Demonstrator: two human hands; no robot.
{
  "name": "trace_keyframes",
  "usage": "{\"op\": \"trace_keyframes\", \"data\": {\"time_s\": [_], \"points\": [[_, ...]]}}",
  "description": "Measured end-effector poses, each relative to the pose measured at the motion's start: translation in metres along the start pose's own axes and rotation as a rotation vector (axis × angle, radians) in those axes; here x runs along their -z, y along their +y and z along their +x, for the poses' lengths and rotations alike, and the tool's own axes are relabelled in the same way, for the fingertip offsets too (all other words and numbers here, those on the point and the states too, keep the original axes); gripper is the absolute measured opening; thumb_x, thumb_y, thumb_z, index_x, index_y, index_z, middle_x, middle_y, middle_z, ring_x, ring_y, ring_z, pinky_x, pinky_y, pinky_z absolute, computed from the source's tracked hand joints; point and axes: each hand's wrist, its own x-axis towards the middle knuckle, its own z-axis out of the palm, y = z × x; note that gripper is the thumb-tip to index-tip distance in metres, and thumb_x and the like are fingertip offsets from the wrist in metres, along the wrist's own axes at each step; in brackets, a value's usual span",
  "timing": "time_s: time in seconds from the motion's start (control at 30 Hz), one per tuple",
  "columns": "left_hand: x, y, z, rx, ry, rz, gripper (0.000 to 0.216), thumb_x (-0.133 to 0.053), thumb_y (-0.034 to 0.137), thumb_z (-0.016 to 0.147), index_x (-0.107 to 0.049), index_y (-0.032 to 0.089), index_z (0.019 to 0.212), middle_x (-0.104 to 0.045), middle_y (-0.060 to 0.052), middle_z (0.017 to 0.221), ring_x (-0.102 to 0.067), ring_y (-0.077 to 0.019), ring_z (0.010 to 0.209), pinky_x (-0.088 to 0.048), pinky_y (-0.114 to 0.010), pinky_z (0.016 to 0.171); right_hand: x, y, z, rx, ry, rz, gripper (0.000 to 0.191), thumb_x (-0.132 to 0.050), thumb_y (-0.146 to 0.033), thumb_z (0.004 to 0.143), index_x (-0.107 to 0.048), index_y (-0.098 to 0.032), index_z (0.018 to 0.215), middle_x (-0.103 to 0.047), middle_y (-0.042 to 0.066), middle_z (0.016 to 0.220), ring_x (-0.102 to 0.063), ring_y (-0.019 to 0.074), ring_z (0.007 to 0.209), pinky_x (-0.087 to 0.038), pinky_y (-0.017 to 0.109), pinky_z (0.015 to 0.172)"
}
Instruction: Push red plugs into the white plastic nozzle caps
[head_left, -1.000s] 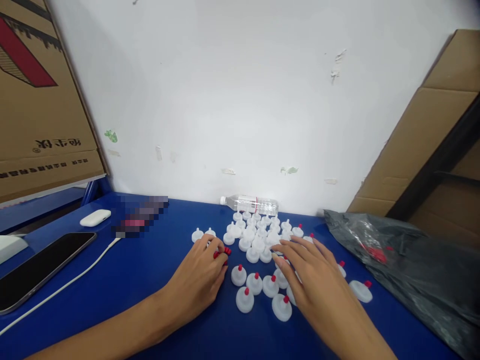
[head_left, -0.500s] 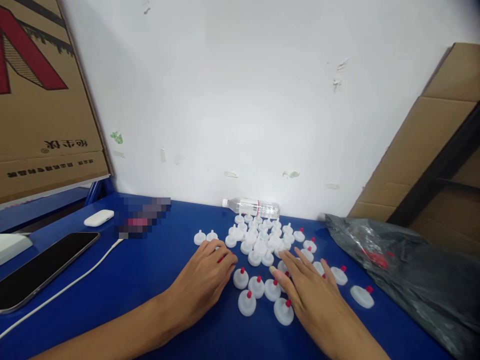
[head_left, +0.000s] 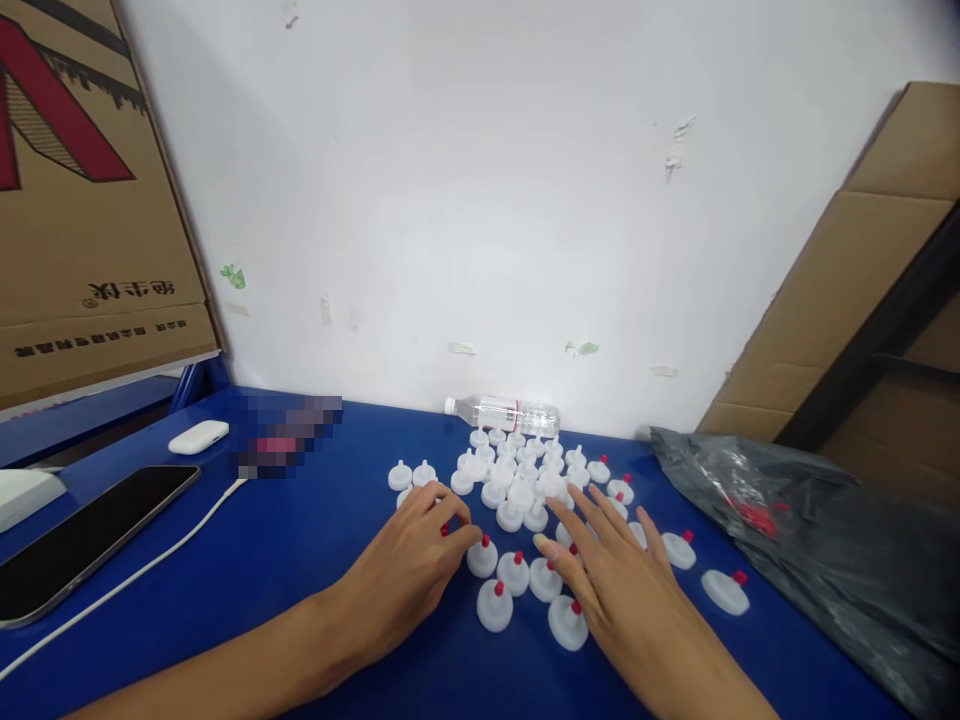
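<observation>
Several white plastic caps lie clustered on the blue table. Nearer me, a few caps carry red tips, one of them just ahead of my wrists. My left hand rests on the table with its fingers curled over small red pieces, of which only a bit of red shows. My right hand lies flat with fingers spread over the red-tipped caps, touching them and holding nothing.
A clear water bottle lies by the white wall. A black plastic bag with red pieces sits at the right. At the left are a dark phone, a white cable, a white earbud case and cardboard boxes.
Both hands drew slightly back toward me and closer together. My left fingers closed further over the red pieces, hiding most of them.
</observation>
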Motion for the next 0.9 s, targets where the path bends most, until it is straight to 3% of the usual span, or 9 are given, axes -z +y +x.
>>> {"op": "trace_keyframes", "data": {"time_s": [0.23,0.47,0.7,0.9], "points": [[0.000,0.002,0.000,-0.025,-0.074,-0.030,0.044,-0.048,-0.007,0.089,-0.060,0.022,0.119,-0.059,-0.007,0.110,-0.050,-0.0238,0.100,-0.052,-0.039,0.085,0.009,-0.009,0.006,0.044,-0.104,0.058,0.057,-0.028,-0.058,0.103,-0.049,-0.030,0.147,-0.044,0.003,0.154,-0.031,0.0348,0.146,-0.027,0.068,0.115],[-0.001,0.004,-0.001,-0.032,-0.084,-0.046,0.043,-0.045,-0.008,0.089,-0.062,0.022,0.115,-0.058,-0.007,0.110,-0.049,-0.0241,0.103,-0.052,-0.039,0.086,0.020,-0.017,0.008,0.055,-0.224,0.083,0.057,-0.024,-0.051,0.105,-0.050,-0.023,0.147,-0.044,0.003,0.153,-0.031,0.0354,0.146,-0.029,0.070,0.114],[0.003,0.004,-0.001,-0.003,0.018,-0.109,0.033,-0.044,-0.003,0.091,-0.060,0.018,0.111,-0.057,-0.008,0.105,-0.051,-0.0222,0.096,-0.052,-0.036,0.080,0.017,-0.012,0.006,0.095,-0.109,0.046,0.055,-0.022,-0.047,0.106,-0.062,-0.024,0.134,-0.063,0.009,0.138,-0.047,0.0366,0.137,-0.038,0.071,0.108],[0.000,0.002,-0.002,0.023,0.051,-0.176,0.028,-0.044,0.004,0.097,-0.059,0.020,0.115,-0.057,-0.007,0.104,-0.058,-0.0161,0.085,-0.051,-0.027,0.071,0.011,-0.012,0.004,0.118,0.052,0.049,0.053,-0.024,-0.049,0.106,-0.063,-0.024,0.130,-0.066,0.009,0.134,-0.053,0.0368,0.132,-0.038,0.072,0.107]]}}
